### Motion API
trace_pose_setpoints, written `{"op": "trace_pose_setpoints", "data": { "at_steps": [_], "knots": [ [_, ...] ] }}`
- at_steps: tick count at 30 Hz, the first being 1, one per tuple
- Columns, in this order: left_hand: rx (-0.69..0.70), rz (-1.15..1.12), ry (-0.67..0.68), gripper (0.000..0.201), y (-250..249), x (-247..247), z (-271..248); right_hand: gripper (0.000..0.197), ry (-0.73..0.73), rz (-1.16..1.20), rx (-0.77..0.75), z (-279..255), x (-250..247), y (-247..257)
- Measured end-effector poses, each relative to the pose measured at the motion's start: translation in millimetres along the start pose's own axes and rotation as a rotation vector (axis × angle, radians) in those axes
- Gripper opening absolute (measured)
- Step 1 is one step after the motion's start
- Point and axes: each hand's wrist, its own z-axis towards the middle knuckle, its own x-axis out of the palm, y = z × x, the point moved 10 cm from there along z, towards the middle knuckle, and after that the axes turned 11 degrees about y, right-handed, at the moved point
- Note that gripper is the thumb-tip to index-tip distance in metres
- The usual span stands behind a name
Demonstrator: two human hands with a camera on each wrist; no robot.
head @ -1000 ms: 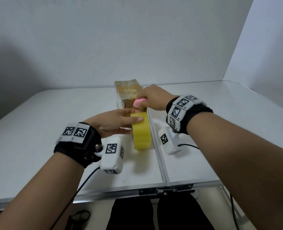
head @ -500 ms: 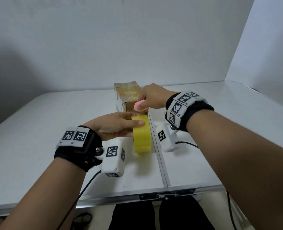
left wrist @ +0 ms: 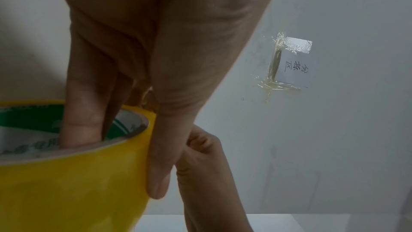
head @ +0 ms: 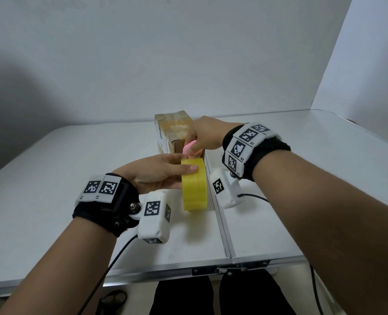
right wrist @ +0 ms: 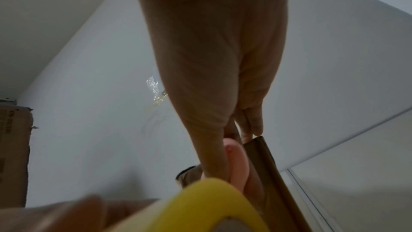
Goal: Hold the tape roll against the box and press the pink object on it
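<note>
While my right hand (head: 203,136) hides most of its gripped pink tool (head: 189,147), left hand (head: 159,175) still grips tape roll (head: 194,185); both now nearer the box (head: 173,130).

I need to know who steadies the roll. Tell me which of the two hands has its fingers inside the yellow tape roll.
The left hand: it grips the yellow tape roll. The right hand grips a pink tool.
</note>
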Motion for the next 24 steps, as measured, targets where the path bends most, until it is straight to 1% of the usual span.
{"op": "trace_pose_setpoints", "data": {
  "at_steps": [13, 24],
  "knots": [
    [-0.017, 0.023, -0.006, 0.035, -2.1, -0.1, -0.2, 0.024, 0.01, -0.021, 0.027, -2.3, -1.6, -1.4],
    [-0.017, 0.007, 0.012, 0.037, 0.3, -3.4, 3.1, 0.026, 0.054, -0.195, 0.077, 0.0, -0.7, 14.3]
  ]
}}
